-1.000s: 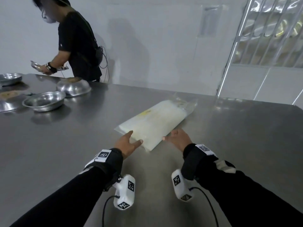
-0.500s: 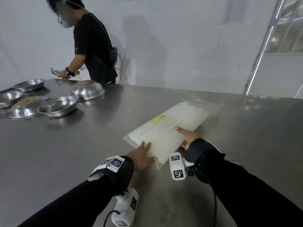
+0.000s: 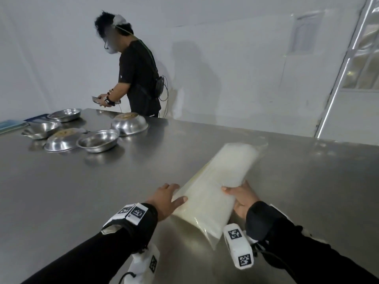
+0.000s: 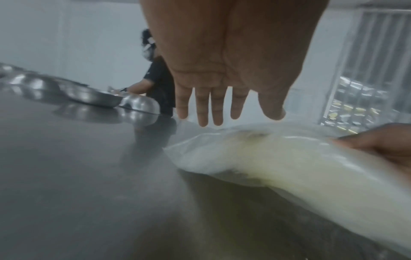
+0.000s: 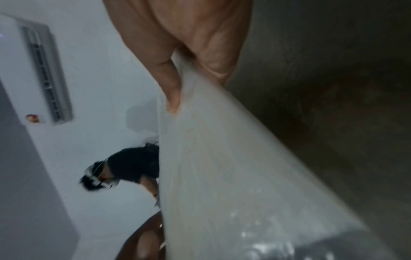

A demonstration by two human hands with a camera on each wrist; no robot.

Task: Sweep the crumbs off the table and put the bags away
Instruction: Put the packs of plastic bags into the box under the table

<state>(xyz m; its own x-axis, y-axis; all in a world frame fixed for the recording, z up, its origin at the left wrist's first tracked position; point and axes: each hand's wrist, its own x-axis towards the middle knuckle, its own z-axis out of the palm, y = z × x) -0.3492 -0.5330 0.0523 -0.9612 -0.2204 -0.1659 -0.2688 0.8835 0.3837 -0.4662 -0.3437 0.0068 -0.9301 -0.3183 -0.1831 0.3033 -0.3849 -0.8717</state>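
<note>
Lower centre of the frame: the pack of bags [image 3: 217,181], flat a second ago, now tilts off the tabletop [image 3: 82,191], its near end pinched in the right hand [image 3: 241,198]; the left hand [image 3: 166,198] steadies it, fingers straight. Stowing has apparently begun.

R hand [image 5: 195,44] pinches bag pack [image 5: 233,176] edge.

The pack of bags [image 3: 217,181] is milky white inside clear film, with a faint yellow streak along its left edge. The table [image 3: 102,191] is brushed grey steel. The bowls [image 3: 98,140] at its far left corner are shiny silver. Both sleeves [image 3: 98,253] are black; the wrist markers [image 3: 133,212] are white with black square codes.
</note>
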